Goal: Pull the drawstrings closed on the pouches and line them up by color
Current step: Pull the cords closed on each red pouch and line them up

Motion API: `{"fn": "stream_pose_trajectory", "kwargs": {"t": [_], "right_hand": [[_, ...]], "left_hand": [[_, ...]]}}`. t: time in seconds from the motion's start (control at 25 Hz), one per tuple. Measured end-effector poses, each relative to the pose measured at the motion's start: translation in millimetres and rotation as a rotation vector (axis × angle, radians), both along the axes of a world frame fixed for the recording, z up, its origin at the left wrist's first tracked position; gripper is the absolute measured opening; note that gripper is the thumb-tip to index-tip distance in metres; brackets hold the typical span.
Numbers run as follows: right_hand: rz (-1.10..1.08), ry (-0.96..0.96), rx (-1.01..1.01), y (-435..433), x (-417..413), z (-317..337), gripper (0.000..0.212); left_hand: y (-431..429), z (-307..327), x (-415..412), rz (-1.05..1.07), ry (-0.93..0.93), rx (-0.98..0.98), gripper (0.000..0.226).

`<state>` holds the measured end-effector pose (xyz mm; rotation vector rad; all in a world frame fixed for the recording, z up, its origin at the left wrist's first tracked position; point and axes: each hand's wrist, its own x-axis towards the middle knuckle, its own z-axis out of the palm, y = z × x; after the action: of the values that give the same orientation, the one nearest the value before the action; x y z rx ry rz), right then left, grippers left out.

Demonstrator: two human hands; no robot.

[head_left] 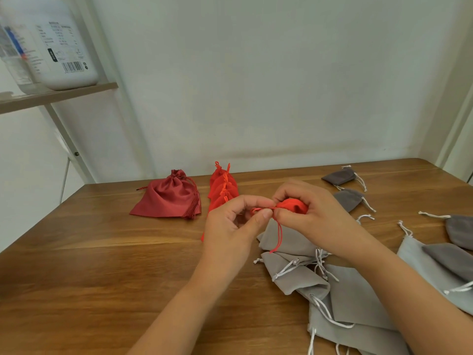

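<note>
Beside the row of red pouches point(222, 189), the right hand point(316, 210) grips a red pouch point(294, 205), apparently bracing it as the left hand point(236, 222) pinches its drawstring point(279, 235) taut.

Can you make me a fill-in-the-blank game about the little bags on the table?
The right hand grips a small red pouch while the left hand pinches its ____.
The dark satin pouch lies to the ____ of the red row.
The grey pouches have ____ strings.
Missing words: drawstring, left, white.
</note>
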<state>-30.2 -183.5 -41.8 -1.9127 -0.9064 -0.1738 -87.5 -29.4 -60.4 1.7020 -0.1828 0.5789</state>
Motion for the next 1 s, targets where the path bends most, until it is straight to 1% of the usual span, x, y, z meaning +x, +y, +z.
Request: {"fn": "stream_pose_trajectory", "kwargs": {"t": [0.08,0.16,0.28,0.4,0.48,0.76,0.8,0.88,0.96,1.0], "right_hand": [[0.004,-0.003,-0.015,0.7,-0.6,-2.0,0.018],[0.002,-0.014,-0.029,2.9,-2.3,-4.9,0.019],[-0.035,-0.030,-0.045,4.5,-2.6,-8.5,0.016],[-0.061,-0.060,-0.097,4.0,-0.8,-11.9,0.012],[-0.059,-0.083,-0.140,5.0,-0.5,-14.8,0.011],[-0.075,-0.133,-0.214,8.1,-3.2,-17.2,0.015],[-0.088,-0.176,-0.232,9.0,-4.2,-16.7,0.018],[-0.138,-0.274,-0.228,11.1,-7.6,-14.9,0.034],[-0.232,-0.292,-0.145,11.3,-8.5,-11.8,0.048],[-0.284,-0.282,-0.108,11.1,-8.7,-10.7,0.047]], "left_hand": [[-3.2,-0.3,-1.8,0.099,-0.006,0.042,0.017],[-4.2,-0.3,-3.0,0.170,-0.015,0.131,0.019],[-2.3,1.0,-3.6,0.238,-0.045,0.363,0.023],[-2.3,1.6,-3.0,0.265,-0.068,0.530,0.018],[-1.4,-0.4,-2.1,0.265,-0.048,0.592,0.014],[3.9,-1.5,1.4,0.231,-0.002,0.706,0.010],[5.1,-2.1,1.7,0.229,-0.020,0.736,0.009],[6.4,-4.2,1.9,0.218,-0.100,0.796,0.006],[5.4,-4.7,0.2,0.197,-0.144,0.807,0.003],[4.8,-4.8,-0.4,0.187,-0.161,0.799,0.002]]}}
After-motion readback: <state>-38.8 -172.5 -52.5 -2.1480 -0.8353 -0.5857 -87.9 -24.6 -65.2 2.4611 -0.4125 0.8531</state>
